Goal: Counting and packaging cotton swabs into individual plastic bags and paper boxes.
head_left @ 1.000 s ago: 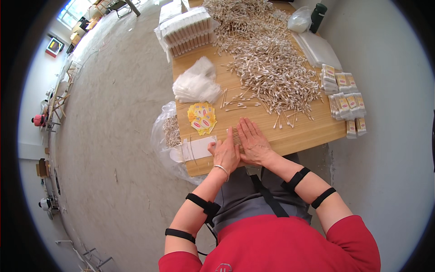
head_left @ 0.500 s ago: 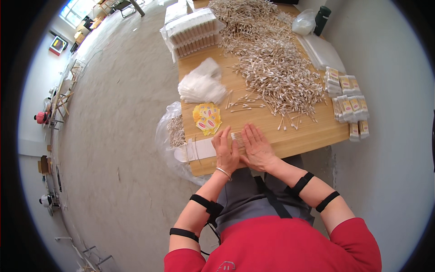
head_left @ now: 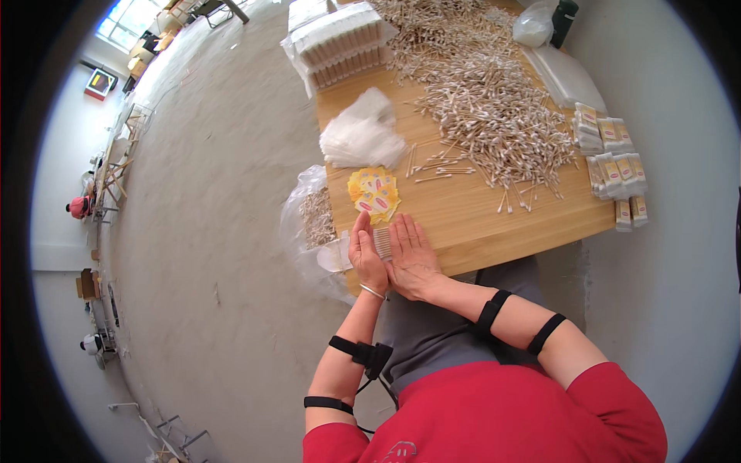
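Observation:
A row of cotton swabs (head_left: 382,241) lies side by side at the table's near left, between my two hands. Along the row's left end stands my left hand (head_left: 367,253) on edge, its fingers stretched out. My right hand (head_left: 411,258) borders the right end, fingers straight and close together; the wrists nearly meet. Part of a white strip (head_left: 334,255) shows left of my left hand, and the rest is hidden beneath it. Just beyond the fingertips is a pile of yellow and white printed cards (head_left: 373,193).
A large heap of loose cotton swabs (head_left: 494,116) covers the table's (head_left: 471,231) far middle. White plastic bags (head_left: 361,131) and stacked swab packs (head_left: 340,46) lie at left. Small filled packets (head_left: 614,174) line the right edge. A clear bag of swabs (head_left: 316,216) hangs at left.
Both hands have slid left along the table, and the swab row between them now sits farther left, with less of the white strip showing. My view has shifted slightly.

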Available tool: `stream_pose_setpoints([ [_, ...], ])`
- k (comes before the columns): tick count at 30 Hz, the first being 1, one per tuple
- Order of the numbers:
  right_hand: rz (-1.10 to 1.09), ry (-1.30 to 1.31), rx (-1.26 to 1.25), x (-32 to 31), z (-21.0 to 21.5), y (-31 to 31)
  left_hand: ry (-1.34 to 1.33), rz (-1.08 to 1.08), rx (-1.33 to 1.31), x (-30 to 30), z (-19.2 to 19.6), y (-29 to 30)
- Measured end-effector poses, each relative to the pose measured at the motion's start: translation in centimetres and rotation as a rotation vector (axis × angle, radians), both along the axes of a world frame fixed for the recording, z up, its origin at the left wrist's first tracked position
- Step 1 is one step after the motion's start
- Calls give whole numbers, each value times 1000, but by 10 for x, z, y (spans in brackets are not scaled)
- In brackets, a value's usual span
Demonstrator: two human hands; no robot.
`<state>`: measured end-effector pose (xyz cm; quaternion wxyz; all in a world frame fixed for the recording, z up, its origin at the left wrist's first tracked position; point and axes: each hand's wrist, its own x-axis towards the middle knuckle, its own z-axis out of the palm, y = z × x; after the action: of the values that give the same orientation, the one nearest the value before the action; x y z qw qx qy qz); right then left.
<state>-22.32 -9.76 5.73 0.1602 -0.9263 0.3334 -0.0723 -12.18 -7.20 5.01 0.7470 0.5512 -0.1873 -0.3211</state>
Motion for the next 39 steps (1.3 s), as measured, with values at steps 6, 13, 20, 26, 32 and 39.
stream_pose_setpoints([
  [6,69,1,77,7,1,8,-195,-85,126,16,-2,21],
  [13,51,-29,88,12,-3,12,-1347,-348,695,71,45,61],
  [20,98,-57,60,31,0,21,-1393,-554,792,109,39,72],
  [26,115,-57,67,44,-2,24,-1369,-546,735,110,41,68],
  [32,101,-57,55,55,-3,31,-1361,-504,748,105,43,68],
  [39,127,-69,65,55,1,39,-1306,-485,734,107,42,72],
])
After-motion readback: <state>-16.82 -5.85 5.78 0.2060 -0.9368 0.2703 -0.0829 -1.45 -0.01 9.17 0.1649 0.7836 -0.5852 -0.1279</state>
